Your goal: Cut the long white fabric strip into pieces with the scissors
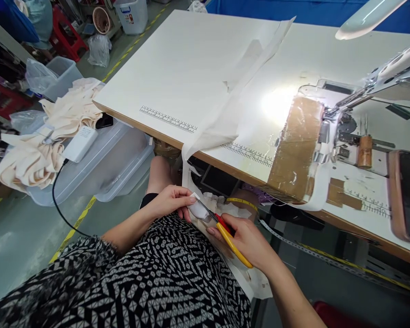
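My left hand point(171, 200) pinches the end of a white fabric strip point(198, 210) over my lap, below the table's front edge. My right hand point(248, 239) grips yellow-and-red thread snips point(225, 234), whose blades touch the strip's end right beside my left fingers. The strip runs up from my hands over the table edge and across the white sewing table point(177, 68) as a long cream band point(232, 98). More white fabric pieces lie in my lap under both hands.
A sewing machine point(372, 91) stands at the right, with a brown taped guide point(295, 146) and a lamp glare beside it. Clear plastic bins point(102, 159) hold cream fabric point(51, 132) and a white power adapter point(80, 143) at the left. A yellow tape measure point(241, 201) hangs under the table.
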`<state>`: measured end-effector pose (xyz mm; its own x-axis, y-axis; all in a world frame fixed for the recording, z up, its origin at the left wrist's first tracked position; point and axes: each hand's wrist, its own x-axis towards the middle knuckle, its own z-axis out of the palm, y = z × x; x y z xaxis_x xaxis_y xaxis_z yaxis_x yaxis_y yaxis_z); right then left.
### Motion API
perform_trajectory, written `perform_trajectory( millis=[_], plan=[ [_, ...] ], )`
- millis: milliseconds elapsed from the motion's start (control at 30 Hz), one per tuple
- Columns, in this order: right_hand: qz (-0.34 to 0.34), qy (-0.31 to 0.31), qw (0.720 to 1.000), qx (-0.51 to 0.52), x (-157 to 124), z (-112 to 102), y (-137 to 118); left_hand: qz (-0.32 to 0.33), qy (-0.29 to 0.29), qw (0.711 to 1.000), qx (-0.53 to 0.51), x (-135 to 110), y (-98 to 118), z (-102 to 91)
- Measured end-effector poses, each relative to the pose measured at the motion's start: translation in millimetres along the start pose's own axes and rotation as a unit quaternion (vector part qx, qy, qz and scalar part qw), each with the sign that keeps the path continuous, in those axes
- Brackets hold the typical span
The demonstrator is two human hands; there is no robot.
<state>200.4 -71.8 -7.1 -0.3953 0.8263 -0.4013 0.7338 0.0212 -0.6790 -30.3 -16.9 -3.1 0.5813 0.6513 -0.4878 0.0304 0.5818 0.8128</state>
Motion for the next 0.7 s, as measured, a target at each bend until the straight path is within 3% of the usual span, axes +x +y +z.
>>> perform_trajectory(
  millis=[400, 600, 700],
  plan=[
    [-0.011, 0.034, 0.998, -0.048, 1.3, -2.6, -9.1, -0.013, -0.016, 1.0, 0.007, -1.6, 3.7, 3.2],
    [-0.012, 0.07, 0.996, 0.047, 0.6, 1.2, -6.8, -0.023, -0.011, 0.999, 0.026, 2.1, -0.7, 11.0],
    [-0.025, 0.107, 0.985, 0.134, 0.4, 4.1, -13.1, -0.024, -0.06, 0.997, 0.031, 3.1, -3.0, 26.4]
  ],
)
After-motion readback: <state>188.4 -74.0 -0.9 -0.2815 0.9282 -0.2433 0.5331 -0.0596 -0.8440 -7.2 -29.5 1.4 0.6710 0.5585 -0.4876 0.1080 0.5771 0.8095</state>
